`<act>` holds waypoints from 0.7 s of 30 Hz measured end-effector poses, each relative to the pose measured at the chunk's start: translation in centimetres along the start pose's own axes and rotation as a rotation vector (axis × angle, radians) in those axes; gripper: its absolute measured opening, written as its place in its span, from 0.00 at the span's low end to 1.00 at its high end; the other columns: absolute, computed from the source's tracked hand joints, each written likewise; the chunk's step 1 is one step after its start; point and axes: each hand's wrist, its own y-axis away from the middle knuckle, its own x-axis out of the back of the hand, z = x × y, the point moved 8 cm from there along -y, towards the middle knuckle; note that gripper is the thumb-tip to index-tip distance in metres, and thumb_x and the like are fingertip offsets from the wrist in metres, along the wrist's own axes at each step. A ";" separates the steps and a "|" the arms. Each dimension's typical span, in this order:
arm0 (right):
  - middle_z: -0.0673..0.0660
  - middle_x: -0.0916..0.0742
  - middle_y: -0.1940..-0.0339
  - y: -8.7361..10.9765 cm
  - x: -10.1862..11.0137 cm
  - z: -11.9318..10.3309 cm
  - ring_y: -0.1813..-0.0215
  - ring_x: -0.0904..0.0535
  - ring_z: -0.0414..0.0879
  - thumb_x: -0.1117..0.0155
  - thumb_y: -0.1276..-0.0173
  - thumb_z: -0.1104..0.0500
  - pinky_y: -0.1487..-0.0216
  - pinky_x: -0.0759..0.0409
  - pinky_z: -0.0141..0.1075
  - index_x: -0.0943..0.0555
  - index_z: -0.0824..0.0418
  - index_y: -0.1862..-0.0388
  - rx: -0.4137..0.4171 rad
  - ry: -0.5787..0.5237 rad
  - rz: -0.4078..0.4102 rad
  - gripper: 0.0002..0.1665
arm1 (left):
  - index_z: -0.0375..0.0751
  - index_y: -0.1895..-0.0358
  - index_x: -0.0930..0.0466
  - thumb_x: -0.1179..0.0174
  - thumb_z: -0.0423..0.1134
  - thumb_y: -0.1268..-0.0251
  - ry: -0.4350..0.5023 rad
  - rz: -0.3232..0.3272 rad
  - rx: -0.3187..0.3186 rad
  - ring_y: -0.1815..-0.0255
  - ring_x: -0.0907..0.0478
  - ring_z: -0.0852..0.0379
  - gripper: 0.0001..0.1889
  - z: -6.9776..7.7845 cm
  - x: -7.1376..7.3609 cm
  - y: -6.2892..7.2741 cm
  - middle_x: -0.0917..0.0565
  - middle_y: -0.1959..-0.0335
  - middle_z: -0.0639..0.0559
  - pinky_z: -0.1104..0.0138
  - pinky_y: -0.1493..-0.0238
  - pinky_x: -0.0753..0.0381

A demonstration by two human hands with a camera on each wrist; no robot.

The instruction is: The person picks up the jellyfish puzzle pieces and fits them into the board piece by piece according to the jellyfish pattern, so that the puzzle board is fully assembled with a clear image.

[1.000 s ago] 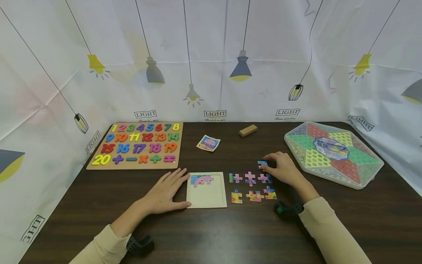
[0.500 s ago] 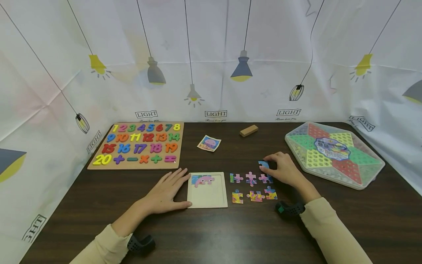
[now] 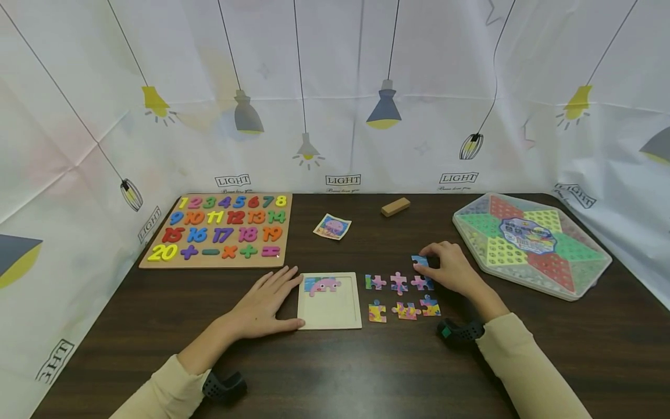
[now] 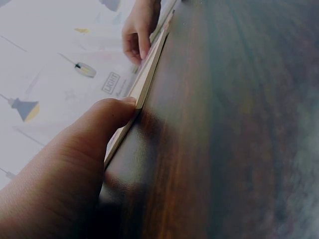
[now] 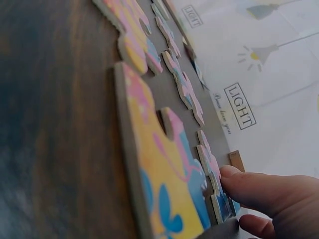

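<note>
My left hand lies with fingers spread at the left side of a square wooden puzzle tray. Its thumb touches the tray's edge, as the left wrist view shows. Joined pieces with a pink animal face and blue background sit in the tray's upper left. My right hand holds a blue puzzle piece at its right edge, between thumb and forefinger, at table level. Below it lie two rows of loose pieces, among them a pink one and a yellow one. One yellow piece looms large in the right wrist view.
A wooden number board stands at the back left. Behind the tray lie a small picture card and a wooden block. A hexagonal board-game case occupies the right, close to my right hand. A printed curtain hangs behind the table.
</note>
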 end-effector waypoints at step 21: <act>0.55 0.20 0.70 0.0 0.2 -0.1 0.72 0.30 0.45 0.34 0.40 0.55 0.71 0.31 0.38 0.26 0.63 0.55 -0.008 -0.044 0.051 0.18 | 0.45 0.28 0.51 0.57 0.74 0.46 -0.015 -0.017 0.009 0.27 0.59 0.51 0.48 0.1 0.1 0.0 0.52 0.27 0.49 0.52 0.32 0.57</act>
